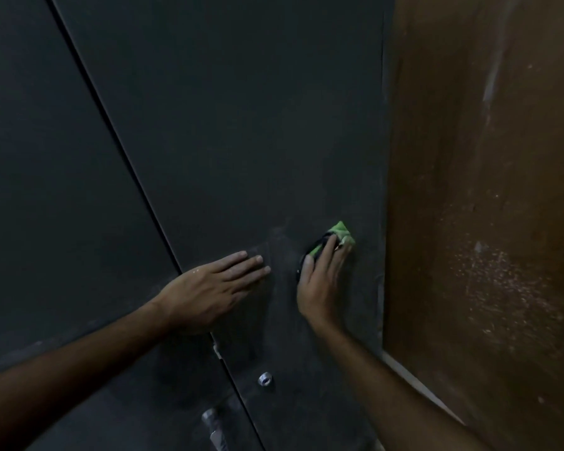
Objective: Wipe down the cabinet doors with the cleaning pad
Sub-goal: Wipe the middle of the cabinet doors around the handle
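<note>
The right hand (319, 281) lies flat with straight fingers on the green and black cleaning pad (334, 237), pressing it on the dark grey flat cabinet door (241, 125). The pad's green tip sticks out past the fingertips. The left hand (209, 288) is just beside the right hand, spread flat on the same door, holding nothing. Below the hands is a small round silver lock (265, 379). Past the right hand stands a brown speckled wall (485, 190).

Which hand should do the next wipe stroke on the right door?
Right. The right hand already presses the green cleaning pad against the right cabinet door; the left hand lies flat on that door, holding nothing.
</note>
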`<move>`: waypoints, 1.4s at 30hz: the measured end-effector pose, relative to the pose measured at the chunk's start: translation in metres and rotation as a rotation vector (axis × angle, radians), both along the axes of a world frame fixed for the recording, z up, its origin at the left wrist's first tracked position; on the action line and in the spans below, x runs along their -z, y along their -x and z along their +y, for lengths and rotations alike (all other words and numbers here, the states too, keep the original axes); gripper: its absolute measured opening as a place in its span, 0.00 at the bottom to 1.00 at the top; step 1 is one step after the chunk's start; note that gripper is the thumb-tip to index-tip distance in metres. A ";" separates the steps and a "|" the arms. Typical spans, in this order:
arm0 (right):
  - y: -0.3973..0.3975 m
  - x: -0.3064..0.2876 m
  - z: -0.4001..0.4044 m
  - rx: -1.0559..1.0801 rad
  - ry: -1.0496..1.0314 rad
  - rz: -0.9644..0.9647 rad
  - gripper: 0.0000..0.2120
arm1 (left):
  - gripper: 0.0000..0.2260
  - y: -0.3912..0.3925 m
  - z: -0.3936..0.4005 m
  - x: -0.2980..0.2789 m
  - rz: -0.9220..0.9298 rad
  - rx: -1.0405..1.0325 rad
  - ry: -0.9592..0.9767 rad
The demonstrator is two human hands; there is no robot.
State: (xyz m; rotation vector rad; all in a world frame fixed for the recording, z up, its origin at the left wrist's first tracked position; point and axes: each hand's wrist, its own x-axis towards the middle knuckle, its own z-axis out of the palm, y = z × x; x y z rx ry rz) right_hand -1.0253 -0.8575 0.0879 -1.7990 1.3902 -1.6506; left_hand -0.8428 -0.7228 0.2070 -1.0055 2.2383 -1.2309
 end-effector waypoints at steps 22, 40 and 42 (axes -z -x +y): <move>-0.039 -0.026 0.038 -0.111 0.119 -0.021 0.31 | 0.15 0.012 0.012 -0.018 0.139 0.119 -0.098; -0.045 -0.090 0.006 0.130 -0.227 -0.361 0.30 | 0.22 -0.037 0.077 0.011 0.098 0.033 -0.059; -0.066 -0.061 0.044 0.031 -0.007 -0.175 0.31 | 0.22 -0.036 0.075 0.010 0.093 0.038 -0.043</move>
